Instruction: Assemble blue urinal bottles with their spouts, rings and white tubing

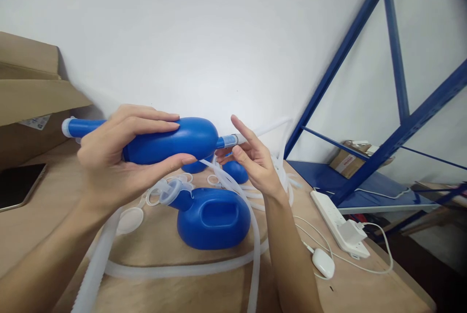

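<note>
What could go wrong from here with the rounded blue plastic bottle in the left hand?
The left hand holds the rounded blue plastic bottle by its smooth body, so it might slip. Long translucent plastic tubes run close to the second blue plastic bottle; pulling one could perhaps tip it. A small rounded white case lies near the right forearm, which might knock it.

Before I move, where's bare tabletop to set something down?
Bare patches: between phone and left forearm; front right, between white case and table edge. Crowded: around the front blue bottle, with tubing and caps.
</note>
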`<state>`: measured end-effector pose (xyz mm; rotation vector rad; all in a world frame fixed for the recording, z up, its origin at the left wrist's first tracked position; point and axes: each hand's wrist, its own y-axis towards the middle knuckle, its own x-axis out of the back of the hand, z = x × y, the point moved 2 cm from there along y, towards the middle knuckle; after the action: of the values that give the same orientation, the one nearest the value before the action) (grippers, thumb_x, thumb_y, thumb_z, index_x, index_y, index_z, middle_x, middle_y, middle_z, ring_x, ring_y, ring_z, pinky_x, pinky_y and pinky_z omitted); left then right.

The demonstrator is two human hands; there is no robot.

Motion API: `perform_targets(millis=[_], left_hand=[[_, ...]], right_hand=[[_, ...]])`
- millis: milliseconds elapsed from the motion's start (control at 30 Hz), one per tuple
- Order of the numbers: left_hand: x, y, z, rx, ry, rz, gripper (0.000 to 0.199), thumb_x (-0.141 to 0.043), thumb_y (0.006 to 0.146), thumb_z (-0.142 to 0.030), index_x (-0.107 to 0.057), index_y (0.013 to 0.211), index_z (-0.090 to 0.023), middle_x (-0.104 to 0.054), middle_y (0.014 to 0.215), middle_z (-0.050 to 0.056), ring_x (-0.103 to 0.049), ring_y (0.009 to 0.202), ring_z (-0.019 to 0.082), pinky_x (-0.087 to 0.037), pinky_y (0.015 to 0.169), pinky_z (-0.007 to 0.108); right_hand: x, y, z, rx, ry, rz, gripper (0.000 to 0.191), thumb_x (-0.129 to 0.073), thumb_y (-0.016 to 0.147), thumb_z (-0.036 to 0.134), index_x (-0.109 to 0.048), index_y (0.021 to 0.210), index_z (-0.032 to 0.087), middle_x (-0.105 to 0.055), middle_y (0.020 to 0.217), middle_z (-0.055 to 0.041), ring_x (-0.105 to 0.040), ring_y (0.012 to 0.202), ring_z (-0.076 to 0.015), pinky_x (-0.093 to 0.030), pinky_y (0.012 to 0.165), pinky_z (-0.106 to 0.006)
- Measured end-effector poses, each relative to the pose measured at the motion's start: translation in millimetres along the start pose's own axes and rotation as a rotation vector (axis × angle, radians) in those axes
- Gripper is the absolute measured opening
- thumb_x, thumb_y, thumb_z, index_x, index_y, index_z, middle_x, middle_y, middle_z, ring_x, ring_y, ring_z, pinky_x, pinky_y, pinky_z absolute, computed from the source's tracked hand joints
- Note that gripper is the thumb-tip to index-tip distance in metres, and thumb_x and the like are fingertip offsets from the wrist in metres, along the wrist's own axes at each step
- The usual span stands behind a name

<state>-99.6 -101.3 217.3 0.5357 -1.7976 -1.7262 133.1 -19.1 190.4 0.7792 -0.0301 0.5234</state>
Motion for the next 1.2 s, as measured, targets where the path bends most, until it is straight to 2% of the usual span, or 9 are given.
perform_targets(millis=[267,467,633,833,1000,1100,1200], left_hand=[[-0.8,-3.0,4.1,0.011,-0.031,0.016,0.037,-0.093,0.079,-0.030,-0.074,0.111,-0.029,-0.081,0.111,0.004,-0.076,0.100,0.029,-0.064,0.086,0.052],[-1.6,-3.3,2.8,-0.089,0.051,0.062,0.038,-0.092,0.080,-0.038,-0.070,0.111,-0.030,-0.079,0.113,0.004,-0.075,0.100,0.028,-0.064,0.084,0.051],[-2.3,-5.1,3.6,-0.164,0.094,0.078,0.042,-0.093,0.079,-0.041,-0.067,0.110,-0.028,-0.077,0.114,0.005,-0.073,0.099,0.027,-0.063,0.083,0.049],[-0.5,-7.6,1.6,-0.068,0.093,0.113,0.028,-0.085,0.087,-0.043,-0.067,0.107,-0.034,-0.075,0.120,-0.002,-0.072,0.110,0.026,-0.061,0.096,0.051],[-2.4,-9.3,4.0,-0.056,0.098,0.108,0.029,-0.086,0.087,-0.045,-0.068,0.108,-0.038,-0.075,0.121,-0.006,-0.072,0.111,0.024,-0.062,0.096,0.049],[-5.4,-9.0,8.1,-0.082,0.086,0.108,0.035,-0.087,0.086,-0.042,-0.069,0.114,-0.035,-0.075,0.121,-0.001,-0.073,0.110,0.026,-0.063,0.094,0.049],[-6.9,-7.7,11.3,-0.165,0.051,0.105,0.045,-0.092,0.081,-0.037,-0.069,0.118,-0.025,-0.076,0.119,0.009,-0.073,0.108,0.030,-0.062,0.091,0.050]], right_hand=[[3.6,-0.1,-1.7,0.028,0.019,-0.014,0.064,-0.075,0.096,0.043,-0.053,0.155,0.037,-0.079,0.080,0.0035,-0.074,0.070,-0.0160,-0.068,0.075,-0.032],[2.1,0.4,4.3,0.017,-0.023,-0.009,0.068,-0.077,0.094,0.043,-0.052,0.156,0.036,-0.075,0.074,0.0046,-0.069,0.062,-0.0140,-0.065,0.065,-0.028],[2.8,-2.2,10.4,-0.034,-0.062,0.029,0.078,-0.072,0.097,0.044,-0.038,0.166,0.031,-0.074,0.074,0.0034,-0.066,0.063,-0.0140,-0.063,0.066,-0.029],[0.9,-6.6,11.1,-0.114,-0.062,0.055,0.086,-0.072,0.096,0.049,-0.030,0.169,0.032,-0.072,0.074,0.0025,-0.064,0.065,-0.0166,-0.062,0.065,-0.033],[-2.6,-5.4,15.6,-0.116,-0.062,0.042,0.094,-0.071,0.097,0.051,-0.016,0.172,0.034,-0.072,0.076,0.0029,-0.063,0.065,-0.0169,-0.062,0.067,-0.034],[-2.4,-5.1,20.5,-0.123,-0.082,0.021,0.098,-0.070,0.098,0.053,-0.008,0.172,0.038,-0.073,0.080,0.0019,-0.063,0.066,-0.0176,-0.062,0.067,-0.035],[-0.3,-4.0,20.4,-0.133,-0.071,0.016,0.102,-0.071,0.097,0.056,-0.005,0.172,0.037,-0.072,0.078,0.0023,-0.062,0.065,-0.0170,-0.061,0.064,-0.033]])
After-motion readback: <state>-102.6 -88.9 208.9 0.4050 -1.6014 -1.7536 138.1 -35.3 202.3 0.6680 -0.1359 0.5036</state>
